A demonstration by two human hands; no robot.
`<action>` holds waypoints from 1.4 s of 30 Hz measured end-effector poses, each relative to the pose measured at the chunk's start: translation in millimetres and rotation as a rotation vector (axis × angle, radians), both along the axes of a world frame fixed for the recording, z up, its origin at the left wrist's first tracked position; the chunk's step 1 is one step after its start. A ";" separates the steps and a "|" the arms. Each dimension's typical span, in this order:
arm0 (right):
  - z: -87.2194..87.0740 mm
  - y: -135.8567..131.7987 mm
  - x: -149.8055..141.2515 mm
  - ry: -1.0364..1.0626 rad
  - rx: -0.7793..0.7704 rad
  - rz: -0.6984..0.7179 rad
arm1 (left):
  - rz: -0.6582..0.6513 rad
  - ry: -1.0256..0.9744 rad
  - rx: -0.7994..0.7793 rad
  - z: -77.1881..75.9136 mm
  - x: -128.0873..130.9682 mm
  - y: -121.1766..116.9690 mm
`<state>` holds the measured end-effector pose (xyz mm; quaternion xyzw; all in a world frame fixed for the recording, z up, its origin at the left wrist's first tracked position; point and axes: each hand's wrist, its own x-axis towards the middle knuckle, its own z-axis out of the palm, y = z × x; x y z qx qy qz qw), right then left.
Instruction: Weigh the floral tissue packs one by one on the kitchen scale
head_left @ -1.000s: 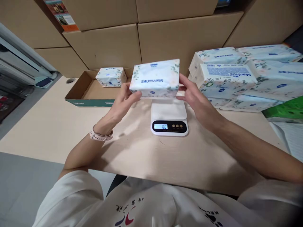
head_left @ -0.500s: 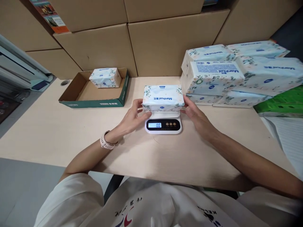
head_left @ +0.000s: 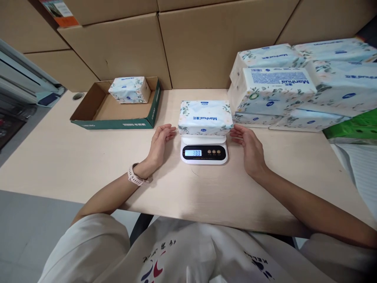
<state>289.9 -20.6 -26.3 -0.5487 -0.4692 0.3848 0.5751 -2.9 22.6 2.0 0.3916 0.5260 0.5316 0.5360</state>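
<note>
A pack of tissues point(head_left: 205, 117), pale blue with leaf prints, rests on a white digital kitchen scale point(head_left: 204, 161). The scale's lit display shows digits that are hard to read exactly. To the left of the pack, my left hand point(head_left: 160, 145) is held just apart from it, fingers loosely extended and holding nothing. On the other side, my right hand point(head_left: 249, 147) is close to the pack's right end, with its fingers apart and nothing in them; its fingertips are very near the wrapper.
A shallow green cardboard tray point(head_left: 114, 124) at the back left holds one tissue pack point(head_left: 129, 90). More tissue packs point(head_left: 277, 92) are stacked at the back right, beside green packages point(head_left: 353, 127). Large cardboard boxes point(head_left: 200, 47) form a wall behind the table point(head_left: 97, 165).
Both hands have let go of the tissue pack and drawn away sideways. The scale's display has gone from 0.0 to a higher reading. The view has shifted slightly.
</note>
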 end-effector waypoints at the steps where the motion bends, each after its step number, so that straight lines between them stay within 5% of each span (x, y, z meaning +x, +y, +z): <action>1: 0.5 -0.2 -0.4 0.000 0.000 -0.001 | 0.000 -0.004 -0.003 1.1 0.0 0.6; 42: 1.3 -2.2 0.4 -0.058 0.012 0.003 | -0.026 -0.015 0.005 1.3 -2.0 1.7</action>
